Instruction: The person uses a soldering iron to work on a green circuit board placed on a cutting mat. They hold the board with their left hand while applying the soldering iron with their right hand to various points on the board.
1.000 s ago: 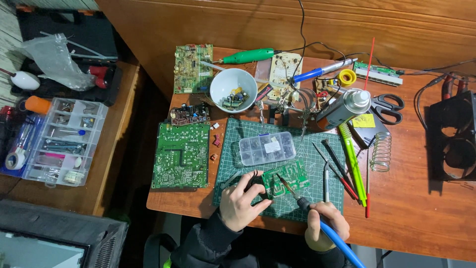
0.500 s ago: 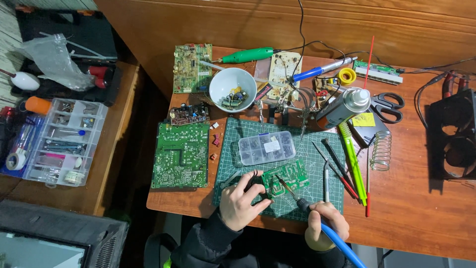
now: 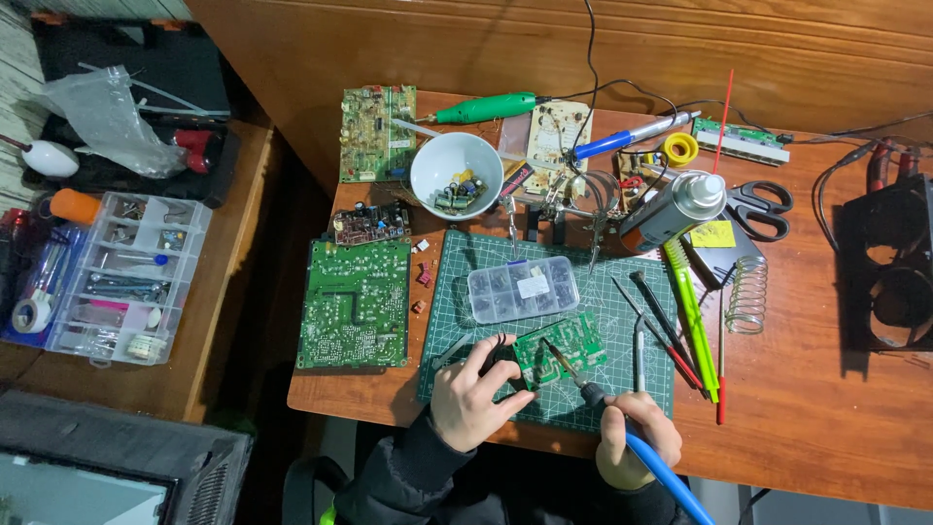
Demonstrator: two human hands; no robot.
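Note:
A small green circuit board (image 3: 564,350) lies on the green cutting mat (image 3: 583,282) near the table's front edge. My left hand (image 3: 473,392) grips a black tool at the board's left edge and rests on the mat. My right hand (image 3: 637,437) holds a blue-handled soldering iron (image 3: 622,428); its tip touches the middle of the small board. A clear parts box (image 3: 523,289) sits on the mat just beyond the board.
A large green board (image 3: 354,303) lies left of the mat. Behind are a white bowl (image 3: 456,175) of parts, a helping-hands stand (image 3: 559,209), spray can (image 3: 673,209), scissors (image 3: 763,209), a spring (image 3: 747,295) and loose probes. A clear organiser (image 3: 121,277) sits on the side bench.

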